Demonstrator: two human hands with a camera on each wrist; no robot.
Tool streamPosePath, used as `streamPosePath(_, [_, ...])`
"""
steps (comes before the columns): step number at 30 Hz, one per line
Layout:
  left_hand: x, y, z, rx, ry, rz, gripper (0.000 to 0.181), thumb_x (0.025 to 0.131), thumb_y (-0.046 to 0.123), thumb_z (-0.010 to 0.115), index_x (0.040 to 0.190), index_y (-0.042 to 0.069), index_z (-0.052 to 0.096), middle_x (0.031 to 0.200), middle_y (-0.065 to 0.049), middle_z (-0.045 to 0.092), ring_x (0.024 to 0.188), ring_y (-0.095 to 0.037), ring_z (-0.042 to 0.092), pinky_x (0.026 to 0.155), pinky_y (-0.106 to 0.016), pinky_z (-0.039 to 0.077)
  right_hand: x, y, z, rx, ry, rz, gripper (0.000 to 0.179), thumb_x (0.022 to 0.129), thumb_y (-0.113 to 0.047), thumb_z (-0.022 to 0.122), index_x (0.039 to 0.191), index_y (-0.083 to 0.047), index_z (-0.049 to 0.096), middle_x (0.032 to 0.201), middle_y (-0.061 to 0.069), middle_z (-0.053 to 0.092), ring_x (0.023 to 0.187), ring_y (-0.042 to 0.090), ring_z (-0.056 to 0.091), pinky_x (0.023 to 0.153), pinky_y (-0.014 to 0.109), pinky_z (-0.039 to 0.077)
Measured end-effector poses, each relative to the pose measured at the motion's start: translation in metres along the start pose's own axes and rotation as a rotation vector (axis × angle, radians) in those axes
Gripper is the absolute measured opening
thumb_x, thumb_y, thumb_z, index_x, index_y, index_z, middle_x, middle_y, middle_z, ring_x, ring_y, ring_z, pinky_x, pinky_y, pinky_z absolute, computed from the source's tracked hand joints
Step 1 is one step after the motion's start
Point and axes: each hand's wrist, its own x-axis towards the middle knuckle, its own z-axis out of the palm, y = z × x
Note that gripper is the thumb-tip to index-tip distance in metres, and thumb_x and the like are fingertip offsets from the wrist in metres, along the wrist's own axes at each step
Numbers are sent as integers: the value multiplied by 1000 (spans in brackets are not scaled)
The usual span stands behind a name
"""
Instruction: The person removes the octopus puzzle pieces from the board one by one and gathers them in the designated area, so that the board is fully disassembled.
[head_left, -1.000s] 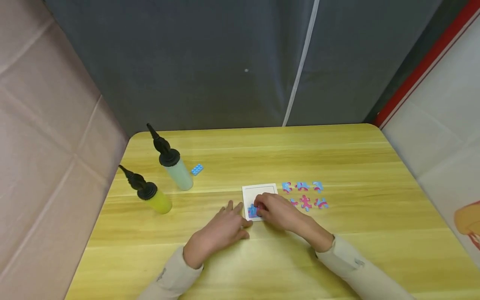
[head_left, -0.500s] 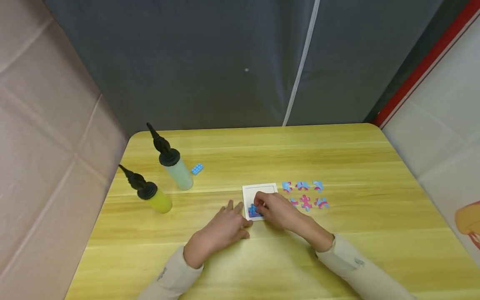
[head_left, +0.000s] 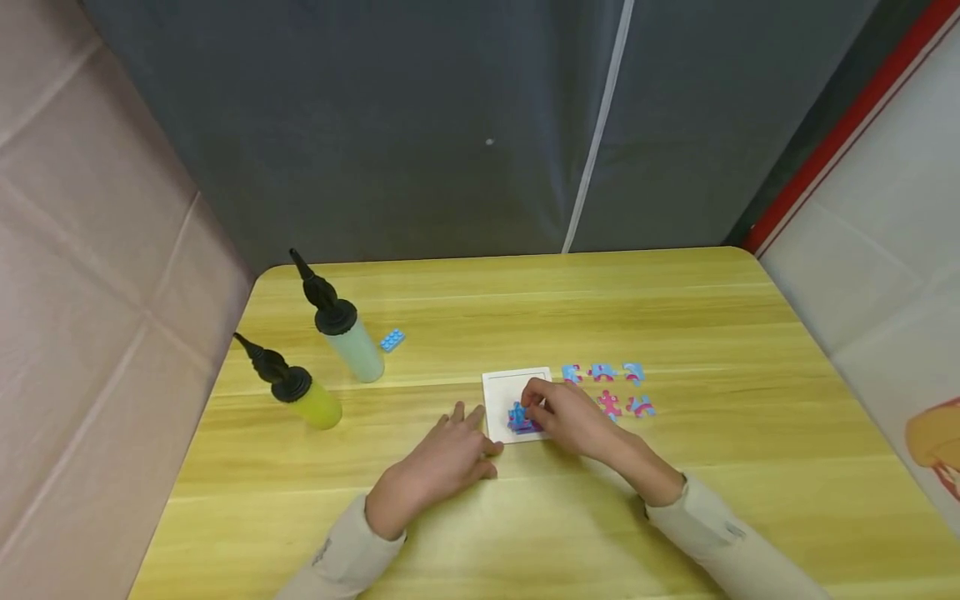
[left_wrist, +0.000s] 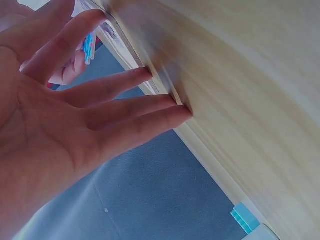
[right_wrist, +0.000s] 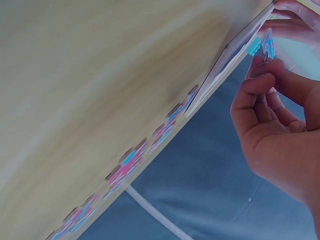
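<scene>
My right hand pinches a blue, pink and purple jigsaw piece between thumb and fingers, above the lower part of a white square puzzle tray. In the right wrist view the piece stands tilted up from the fingertips, raised off the tray. My left hand lies flat with straight, spread fingers at the tray's left edge and lower left corner. The left wrist view has those fingertips touching the table and the tray's edge.
Loose pink and blue jigsaw pieces lie in two rows right of the tray; the right hand covers part of the lower row. A small blue toy brick and two black-topped hand pumps, one pale green, one yellow, are at the left.
My right hand has lifted the jigsaw piece from the tray's lower left corner and carried it slightly right, tilting it. The left hand has stayed in place.
</scene>
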Motion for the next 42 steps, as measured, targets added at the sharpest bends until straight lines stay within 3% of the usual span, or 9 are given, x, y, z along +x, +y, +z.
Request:
streamPosePath(5, [0,-1,2,-7,10,4,31,89,29,80,118,18,80,147,-33,53,133,-67,45,101,-70,49,-6,6,-5,21,4,50,3,100,-10,66,101,-11,68,85,0,71,68,9,54,60,22,45])
streamPosePath(14, [1,0,3,-25,-5,-26,37,83,21,85,119,18,79,150,-32,51,136,-66,43,104,-71,46,-16,15,-12,64,24,62,4,100,-8,64,102,-10,67,81,2,70,65,9,54,58,22,45])
streamPosePath(27, [1,1,4,-37,-13,-33,37,84,23,85,120,17,79,152,-32,48,138,-66,40,106,-72,44,-30,26,-18,11,82,32,7,99,-5,65,102,-11,68,79,-2,66,68,7,53,62,22,46])
streamPosePath(42, [1,0,5,-43,-3,-25,34,86,25,83,119,16,79,151,-33,49,137,-67,39,105,-72,44,-47,35,-26,12,70,53,9,100,-4,63,104,-9,68,85,0,69,69,7,54,62,21,47])
